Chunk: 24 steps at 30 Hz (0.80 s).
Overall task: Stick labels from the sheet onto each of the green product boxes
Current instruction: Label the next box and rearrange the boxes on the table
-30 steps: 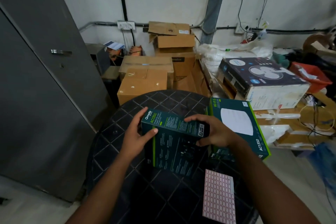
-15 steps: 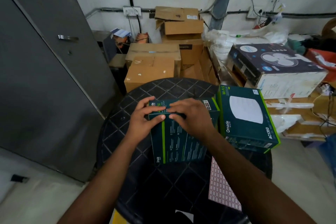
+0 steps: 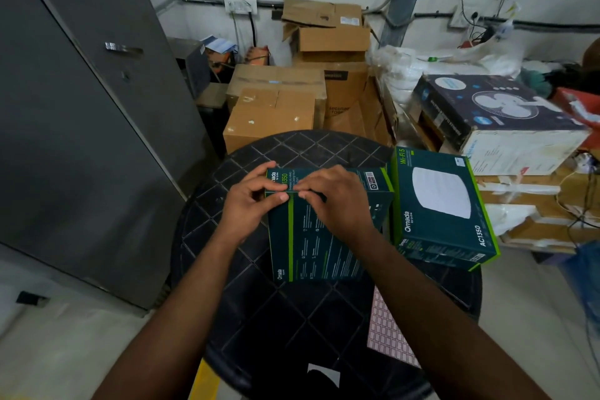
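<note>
- Centrally, a round black table (image 3: 246, 312) with a diamond-grid top serves as the landmark; everything below is placed against it.
- On the middle of the table lies a green product box (image 3: 321, 250), printed text face up, its far edge tipped toward the wall.
- At that far edge, the left hand (image 3: 250, 204) curls round the box's left corner, thumb on the top face and fingers over the far side.
- Just beside it, the right hand (image 3: 337, 201) lies on the same edge, its fingertips drawn together and pressing at the edge where the thumb of the left hand meets them (whether a label sits under them cannot be told).
- On the table's right side, touching the first box, a second green box (image 3: 444, 208) lies flat with its white round picture up, overhanging the rim.
- Near the table's near-right rim lies the label sheet (image 3: 389, 331), a pinkish grid partly hidden under the right forearm.
- Beyond the table's far rim stand stacked brown cartons (image 3: 272, 114).
- To the table's right and farther back rests a fan box (image 3: 500, 120) on more packages.
- Left of the table rises a grey metal cabinet (image 3: 81, 127).
</note>
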### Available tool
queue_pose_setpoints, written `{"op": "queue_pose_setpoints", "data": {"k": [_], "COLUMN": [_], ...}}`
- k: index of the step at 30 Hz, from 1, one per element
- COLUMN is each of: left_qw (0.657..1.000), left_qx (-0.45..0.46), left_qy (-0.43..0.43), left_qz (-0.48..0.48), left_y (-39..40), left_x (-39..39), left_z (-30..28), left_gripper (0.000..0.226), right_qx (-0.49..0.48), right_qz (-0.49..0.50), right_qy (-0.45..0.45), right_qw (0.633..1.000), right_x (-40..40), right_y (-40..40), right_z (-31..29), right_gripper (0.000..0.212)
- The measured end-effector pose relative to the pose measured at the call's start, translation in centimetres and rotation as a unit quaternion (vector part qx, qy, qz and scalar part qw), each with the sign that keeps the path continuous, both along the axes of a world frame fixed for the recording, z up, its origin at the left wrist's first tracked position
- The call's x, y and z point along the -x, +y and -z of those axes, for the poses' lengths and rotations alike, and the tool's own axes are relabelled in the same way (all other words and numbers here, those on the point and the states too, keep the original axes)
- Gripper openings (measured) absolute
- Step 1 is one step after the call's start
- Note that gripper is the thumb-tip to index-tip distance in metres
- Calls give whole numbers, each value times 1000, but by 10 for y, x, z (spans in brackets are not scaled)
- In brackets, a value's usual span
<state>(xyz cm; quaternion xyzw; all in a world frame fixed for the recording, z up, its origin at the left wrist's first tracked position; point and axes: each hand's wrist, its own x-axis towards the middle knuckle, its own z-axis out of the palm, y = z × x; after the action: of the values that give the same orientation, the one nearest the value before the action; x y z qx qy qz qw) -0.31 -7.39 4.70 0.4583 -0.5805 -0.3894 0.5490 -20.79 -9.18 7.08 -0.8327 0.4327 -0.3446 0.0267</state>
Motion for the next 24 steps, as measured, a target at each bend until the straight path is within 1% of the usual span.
{"op": "queue_pose_setpoints", "data": {"k": [1,3,6,7,10,13,15,17,20,22,24], "left_qw": [1000,999,998,998,998,997,997,996,997,998,998], "left_qx": [-6,-27,-52,-54,-61,-66,-72,-73,-65,-62,-61], "left_qy": [3,20,29,25,22,17,22,25,10,-2,-7], "left_qz": [7,24,33,31,20,24,35,42,28,31,31], "left_y": [0,2,4,4,3,3,4,5,6,7,8], "left_x": [-2,-5,-6,-5,-6,-9,-8,-6,-4,-4,-4], "left_z": [2,5,3,0,-1,0,-2,-4,-3,-4,-5], "left_gripper": [19,22,27,27,28,28,29,34,44,37,28], "right_qx": [4,8,7,7,-26,-76,-109,-125,-143,-155,-163], "right_qz": [0,40,92,92,76,42,44,58,64,62,65], "right_qy": [9,3,-60,-72,-78,-74,-104,-134,-173,-193,-186], "right_qw": [1000,999,994,993,994,993,988,981,972,967,967], "right_x": [11,38,63,61,51,73,91,95,91,99,114], "right_y": [-1,-4,-4,-3,-3,-6,-6,-4,-5,-6,-5], "right_z": [-1,-1,2,2,-4,-4,-2,-1,-4,-9,-11], "right_gripper": [19,25,11,8,10,26,30,28,21,19,19]}}
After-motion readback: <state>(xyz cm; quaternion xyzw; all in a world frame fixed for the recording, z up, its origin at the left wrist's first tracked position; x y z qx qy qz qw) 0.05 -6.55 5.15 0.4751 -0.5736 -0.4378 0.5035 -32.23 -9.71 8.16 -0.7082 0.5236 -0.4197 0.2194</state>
